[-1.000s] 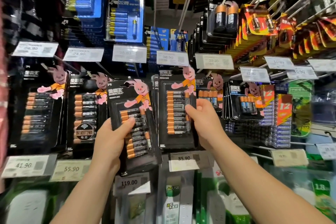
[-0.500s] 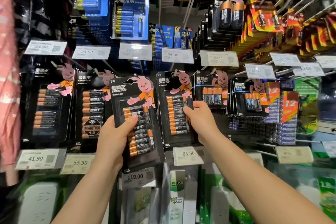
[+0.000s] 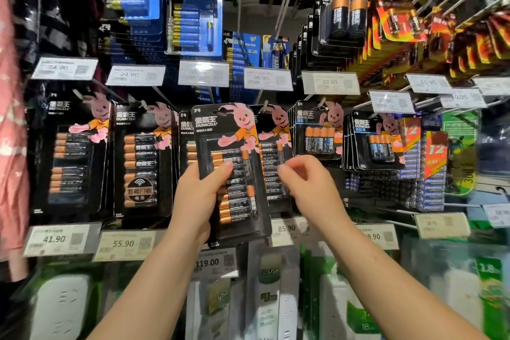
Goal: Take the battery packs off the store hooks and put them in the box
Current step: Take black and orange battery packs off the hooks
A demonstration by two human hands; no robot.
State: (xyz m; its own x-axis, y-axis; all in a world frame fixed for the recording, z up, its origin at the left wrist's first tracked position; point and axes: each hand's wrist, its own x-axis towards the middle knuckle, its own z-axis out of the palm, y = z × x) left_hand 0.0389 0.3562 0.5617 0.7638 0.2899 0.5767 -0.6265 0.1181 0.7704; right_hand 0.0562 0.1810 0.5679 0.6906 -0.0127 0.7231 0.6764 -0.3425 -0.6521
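Observation:
My left hand (image 3: 198, 196) grips a black battery pack (image 3: 229, 146) with a pink rabbit on it by its lower left edge. The pack is upright, in front of the hooks in the middle of the display. Behind it and to the right another black battery pack (image 3: 271, 163) hangs on its hook. My right hand (image 3: 309, 188) is just in front of that pack's right edge, blurred, with fingers loosely curled and nothing visibly between them. No box is in view.
More black packs (image 3: 69, 152) (image 3: 143, 157) hang to the left and smaller packs (image 3: 317, 132) to the right. Price tags (image 3: 287, 228) stick out on the hook ends. Power strips (image 3: 270, 298) hang below. A pink garment (image 3: 11, 119) fills the left edge.
My left hand has raised its pack and brought it right, over the hanging packs. My right hand has let go of the hanging pack's edge and drawn back slightly.

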